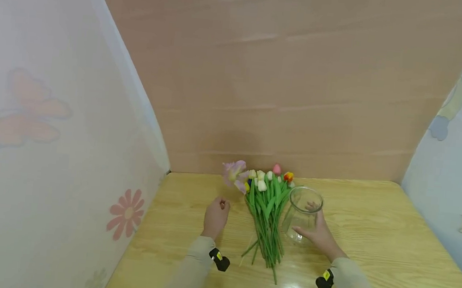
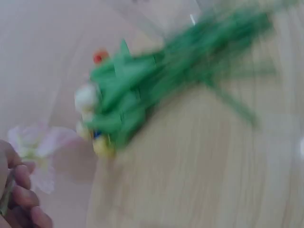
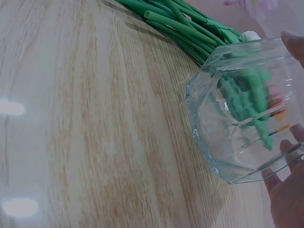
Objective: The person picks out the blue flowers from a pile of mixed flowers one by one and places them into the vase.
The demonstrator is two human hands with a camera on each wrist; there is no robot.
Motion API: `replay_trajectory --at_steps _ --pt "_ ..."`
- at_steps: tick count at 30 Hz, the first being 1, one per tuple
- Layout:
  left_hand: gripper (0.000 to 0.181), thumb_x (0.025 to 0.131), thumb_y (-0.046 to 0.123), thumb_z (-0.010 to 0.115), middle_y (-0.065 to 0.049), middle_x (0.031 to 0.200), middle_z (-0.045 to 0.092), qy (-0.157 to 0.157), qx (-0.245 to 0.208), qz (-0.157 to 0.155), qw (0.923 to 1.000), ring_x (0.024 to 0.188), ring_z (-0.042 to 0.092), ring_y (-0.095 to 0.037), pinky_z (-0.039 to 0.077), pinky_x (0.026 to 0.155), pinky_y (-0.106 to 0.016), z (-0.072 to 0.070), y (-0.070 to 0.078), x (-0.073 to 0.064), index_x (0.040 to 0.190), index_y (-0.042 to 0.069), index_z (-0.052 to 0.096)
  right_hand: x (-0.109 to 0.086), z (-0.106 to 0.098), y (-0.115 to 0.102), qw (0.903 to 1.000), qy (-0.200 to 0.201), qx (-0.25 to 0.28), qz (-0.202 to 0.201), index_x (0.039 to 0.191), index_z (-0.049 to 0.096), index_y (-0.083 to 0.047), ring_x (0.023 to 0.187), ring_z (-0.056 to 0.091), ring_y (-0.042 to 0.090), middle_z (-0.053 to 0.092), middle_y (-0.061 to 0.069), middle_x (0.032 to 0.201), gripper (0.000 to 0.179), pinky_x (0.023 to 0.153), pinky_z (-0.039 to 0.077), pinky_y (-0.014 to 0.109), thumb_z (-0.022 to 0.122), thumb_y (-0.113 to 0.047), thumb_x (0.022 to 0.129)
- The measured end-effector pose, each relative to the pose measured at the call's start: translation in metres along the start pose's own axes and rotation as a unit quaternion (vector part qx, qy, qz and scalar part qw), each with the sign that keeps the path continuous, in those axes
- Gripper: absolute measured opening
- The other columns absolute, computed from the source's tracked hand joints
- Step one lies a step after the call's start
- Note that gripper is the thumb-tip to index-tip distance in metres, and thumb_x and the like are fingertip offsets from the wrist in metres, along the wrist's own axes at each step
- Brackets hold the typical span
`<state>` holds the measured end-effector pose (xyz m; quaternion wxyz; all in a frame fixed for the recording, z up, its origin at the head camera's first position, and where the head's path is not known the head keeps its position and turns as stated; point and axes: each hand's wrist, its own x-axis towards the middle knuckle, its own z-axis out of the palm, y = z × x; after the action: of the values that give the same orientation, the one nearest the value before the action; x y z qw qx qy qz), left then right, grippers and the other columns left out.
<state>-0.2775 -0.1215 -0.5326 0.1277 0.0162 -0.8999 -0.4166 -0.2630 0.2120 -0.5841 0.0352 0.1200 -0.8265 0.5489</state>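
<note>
My left hand point(image 1: 216, 217) is curled at the left of the flower bunch. In the left wrist view, its fingers point(image 2: 24, 195) close round a thin green stem point(image 2: 6, 192), and a lilac flower point(image 2: 35, 149) with a yellow-green centre shows just beyond them. My right hand point(image 1: 320, 233) grips a clear glass vase point(image 1: 300, 220) from its right side, thumb in front and fingers behind. The vase's wide round mouth faces up. Between the hands lies a bunch of artificial tulips point(image 1: 268, 212), white, yellow, pink and orange-red heads to the back, green stems toward me.
The wood-grain table point(image 1: 174, 212) ends at a brown backdrop point(image 1: 281, 98). Patterned white sheets hang on both sides, the left one point(image 1: 68, 147) with a butterfly and flowers. Several tulip stems point(image 1: 271, 264) splay out at the front, close to the vase's left side.
</note>
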Motion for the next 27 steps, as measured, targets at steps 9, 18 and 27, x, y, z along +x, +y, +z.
replay_trajectory --at_steps 9,18,27 --pt "0.017 0.095 0.021 0.062 0.002 0.051 0.051 0.064 0.19 0.052 0.9782 0.039 0.036 -0.008 0.028 0.037 -0.024 -0.012 -0.058 0.009 0.108 0.009 0.063 0.001 -0.004 0.006 0.9999 0.013 -0.003 -0.001 0.153 0.012 -0.01 0.142 0.007 0.054 0.025 0.028 0.151 0.099 0.099 0.012 0.078 0.079 -0.024 0.082" --pt "0.018 0.089 0.019 0.07 -0.005 0.07 0.069 0.076 0.242 0.024 0.9671 0.049 0.06 -0.018 0.043 0.041 -0.032 -0.014 -0.07 0.009 0.105 0.013 0.065 0.001 0.002 0.005 0.9999 0.011 0.003 -0.008 0.153 0.013 -0.01 0.141 0.007 0.055 0.025 0.028 0.151 0.098 0.1 0.011 0.078 0.079 -0.024 0.082" --pt "0.023 0.091 0.012 0.066 -0.011 0.09 0.071 -0.012 0.278 -0.001 0.9605 0.071 0.069 -0.028 0.054 0.056 -0.043 -0.003 -0.087 0.005 0.114 0.01 0.063 -0.001 0.004 0.003 0.9999 0.008 0.011 -0.001 0.154 0.01 -0.018 0.143 0.004 0.052 0.024 0.026 0.152 0.098 0.1 0.009 0.078 0.078 -0.023 0.083"
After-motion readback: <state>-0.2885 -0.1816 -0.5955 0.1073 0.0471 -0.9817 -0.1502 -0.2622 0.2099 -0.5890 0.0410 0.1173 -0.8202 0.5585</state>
